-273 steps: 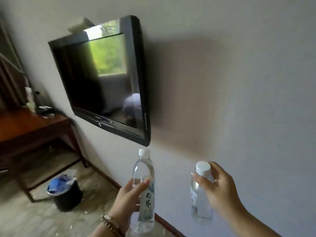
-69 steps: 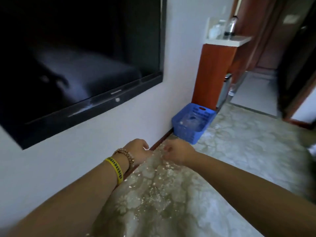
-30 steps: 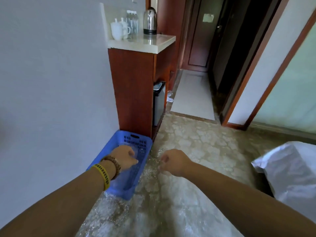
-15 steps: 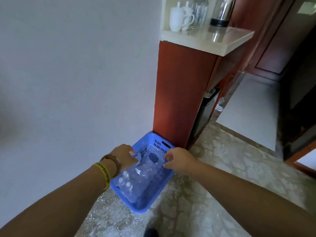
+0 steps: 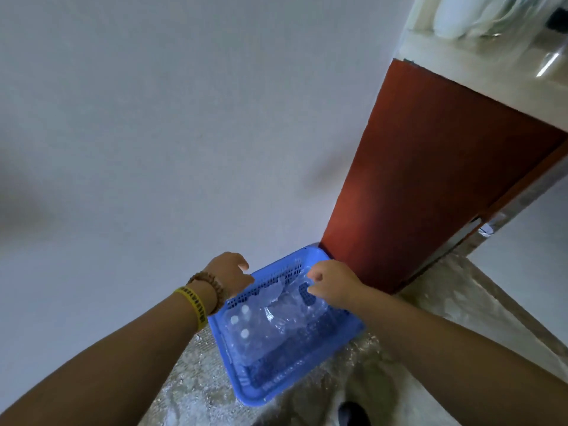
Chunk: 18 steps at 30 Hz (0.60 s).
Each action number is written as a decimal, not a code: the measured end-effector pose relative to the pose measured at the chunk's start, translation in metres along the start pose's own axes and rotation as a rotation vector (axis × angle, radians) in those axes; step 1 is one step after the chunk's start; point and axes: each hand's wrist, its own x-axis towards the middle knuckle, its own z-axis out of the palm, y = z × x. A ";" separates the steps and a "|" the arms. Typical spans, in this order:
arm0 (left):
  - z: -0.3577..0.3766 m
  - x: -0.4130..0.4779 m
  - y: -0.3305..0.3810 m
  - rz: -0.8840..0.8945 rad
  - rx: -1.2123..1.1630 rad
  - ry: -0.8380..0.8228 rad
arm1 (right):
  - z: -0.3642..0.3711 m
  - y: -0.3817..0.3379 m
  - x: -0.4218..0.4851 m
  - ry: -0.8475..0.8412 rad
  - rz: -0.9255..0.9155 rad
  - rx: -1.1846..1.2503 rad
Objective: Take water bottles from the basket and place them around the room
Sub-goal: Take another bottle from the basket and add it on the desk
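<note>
A blue plastic basket (image 5: 310,372) sits on the floor against the white wall. Inside it lie clear water bottles (image 5: 246,329) with white caps, partly wrapped in crumpled clear plastic film (image 5: 287,304). My left hand (image 5: 229,273) hovers over the basket's far left rim, fingers loosely curled, holding nothing that I can see. My right hand (image 5: 333,284) is over the far right part of the basket, fingers curled just above the film; whether it pinches the film is unclear.
A red-brown wooden cabinet (image 5: 424,182) with a pale stone top (image 5: 479,72) stands right behind the basket. White cups (image 5: 455,16) sit on that top. The floor (image 5: 430,302) is patterned stone tile. A dark shoe tip (image 5: 353,413) shows below.
I have come closer and look more steeply down at the basket, which now fills more of the view. Both hands have stayed over its far end, the right one now above the film.
</note>
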 end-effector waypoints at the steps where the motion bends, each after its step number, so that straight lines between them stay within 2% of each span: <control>1: 0.006 0.003 -0.002 -0.036 -0.014 0.002 | 0.000 0.002 0.012 -0.029 -0.022 -0.037; 6: 0.050 0.012 -0.016 -0.232 -0.058 0.042 | 0.006 0.031 0.066 -0.195 -0.168 -0.102; 11: 0.106 0.039 -0.032 -0.322 0.042 0.009 | 0.026 0.072 0.121 -0.327 -0.191 -0.110; 16: 0.176 0.087 -0.065 -0.370 0.062 0.032 | 0.087 0.120 0.186 -0.339 -0.151 -0.034; 18: 0.216 0.108 -0.088 -0.379 0.146 0.061 | 0.129 0.137 0.218 -0.320 -0.140 -0.008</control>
